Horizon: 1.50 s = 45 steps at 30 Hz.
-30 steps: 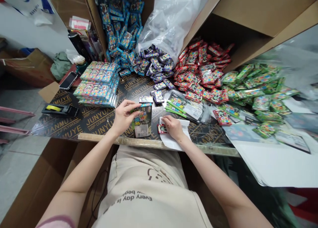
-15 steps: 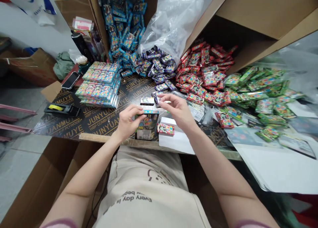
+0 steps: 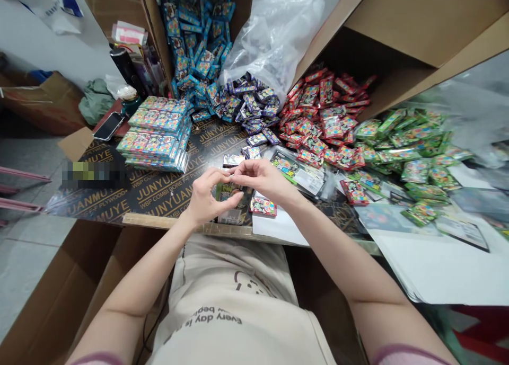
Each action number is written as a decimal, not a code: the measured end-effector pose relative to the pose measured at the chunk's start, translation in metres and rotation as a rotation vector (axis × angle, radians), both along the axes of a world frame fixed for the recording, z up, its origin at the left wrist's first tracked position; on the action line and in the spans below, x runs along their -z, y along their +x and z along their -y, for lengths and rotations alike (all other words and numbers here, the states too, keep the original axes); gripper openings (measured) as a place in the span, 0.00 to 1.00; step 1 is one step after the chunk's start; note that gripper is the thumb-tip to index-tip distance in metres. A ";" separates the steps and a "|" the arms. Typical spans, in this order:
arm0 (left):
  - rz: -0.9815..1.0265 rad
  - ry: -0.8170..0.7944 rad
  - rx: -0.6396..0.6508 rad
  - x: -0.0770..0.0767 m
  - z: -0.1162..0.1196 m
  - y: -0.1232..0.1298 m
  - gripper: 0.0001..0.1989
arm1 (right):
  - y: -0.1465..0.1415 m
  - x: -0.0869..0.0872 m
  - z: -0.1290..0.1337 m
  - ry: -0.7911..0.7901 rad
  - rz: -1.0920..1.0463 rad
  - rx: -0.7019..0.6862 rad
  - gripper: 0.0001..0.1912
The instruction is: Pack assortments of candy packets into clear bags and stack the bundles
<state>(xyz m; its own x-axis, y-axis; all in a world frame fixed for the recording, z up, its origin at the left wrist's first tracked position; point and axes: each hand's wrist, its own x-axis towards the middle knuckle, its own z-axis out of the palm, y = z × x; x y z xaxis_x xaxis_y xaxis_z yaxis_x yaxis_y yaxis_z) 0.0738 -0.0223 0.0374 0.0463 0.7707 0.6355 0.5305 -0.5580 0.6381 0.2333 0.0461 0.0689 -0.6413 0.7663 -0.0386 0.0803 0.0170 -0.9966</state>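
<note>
My left hand (image 3: 209,195) is at the upper part of a dark printed pack (image 3: 230,214) by the table's front edge. Its thumb reaches across the pack's face, apart from the index finger. My right hand (image 3: 260,179) meets the left fingertips above the pack, thumb and fingers pinched together; whatever lies between them is hidden. A red candy packet (image 3: 263,206) lies just right of the pack, on something white (image 3: 278,226). Beyond my fingers are one purple packet (image 3: 234,160) and a second purple packet (image 3: 252,152).
Heaps of blue packets (image 3: 199,52), purple packets (image 3: 250,103), red packets (image 3: 322,121) and green packets (image 3: 413,148) line the back and right. Stacked colourful packs (image 3: 155,134) and a phone (image 3: 108,126) are left. A clear bag (image 3: 278,36) and a cardboard box (image 3: 397,26) stand behind.
My right hand has moved left and down to the left fingertips. The left thumb has dropped from the pack's top edge over its face. The view has shifted slightly.
</note>
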 end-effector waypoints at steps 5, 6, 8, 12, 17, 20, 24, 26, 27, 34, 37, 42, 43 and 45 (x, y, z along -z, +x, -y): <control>0.022 0.010 -0.056 0.004 -0.002 0.002 0.09 | -0.001 0.002 -0.001 -0.037 -0.008 0.033 0.17; 0.033 0.017 -0.064 0.005 -0.002 0.003 0.08 | 0.000 0.003 -0.001 -0.037 -0.012 0.038 0.18; 0.055 0.027 -0.074 0.007 -0.003 0.004 0.07 | 0.000 0.003 -0.001 -0.033 -0.013 0.043 0.18; 0.073 0.015 -0.084 0.008 -0.004 0.005 0.06 | -0.001 0.006 0.003 0.002 -0.001 0.068 0.18; 0.064 -0.040 -0.085 0.005 -0.002 0.005 0.04 | -0.005 0.016 0.004 0.048 -0.062 0.246 0.12; 0.171 -0.157 -0.103 0.013 0.001 0.004 0.11 | -0.002 0.023 0.001 -0.040 -0.097 0.304 0.17; 0.448 -0.475 0.003 0.056 0.010 -0.002 0.33 | 0.015 0.042 -0.004 -0.037 -0.076 0.412 0.21; 0.492 -0.654 0.074 0.080 0.018 -0.007 0.29 | 0.029 0.056 -0.006 0.052 -0.018 0.480 0.24; 0.477 -0.713 0.093 0.089 0.023 -0.010 0.25 | 0.038 0.064 -0.006 0.113 0.026 0.515 0.25; -0.066 -0.145 -0.126 0.050 0.046 -0.054 0.11 | 0.110 0.118 0.024 0.459 0.447 0.692 0.27; -0.341 0.166 -0.274 0.017 0.033 -0.097 0.13 | 0.127 0.143 0.047 0.604 0.575 0.712 0.29; -0.540 0.190 -0.609 0.008 -0.011 -0.194 0.12 | 0.120 0.166 0.078 0.894 0.859 0.694 0.29; -0.559 0.137 -0.653 0.012 -0.020 -0.212 0.13 | 0.117 0.166 0.081 0.959 0.897 0.696 0.28; -0.587 0.032 -0.693 0.021 -0.035 -0.242 0.15 | 0.112 0.164 0.082 1.051 0.921 0.699 0.26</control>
<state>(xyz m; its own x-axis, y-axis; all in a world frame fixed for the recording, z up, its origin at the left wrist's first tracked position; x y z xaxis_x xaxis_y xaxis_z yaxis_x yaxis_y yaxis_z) -0.1683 0.0131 0.0168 -0.0978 0.7287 0.6778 0.9888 -0.0062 0.1493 0.3456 -0.0361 -0.0955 -0.2178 0.8252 0.5211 0.9224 0.3485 -0.1665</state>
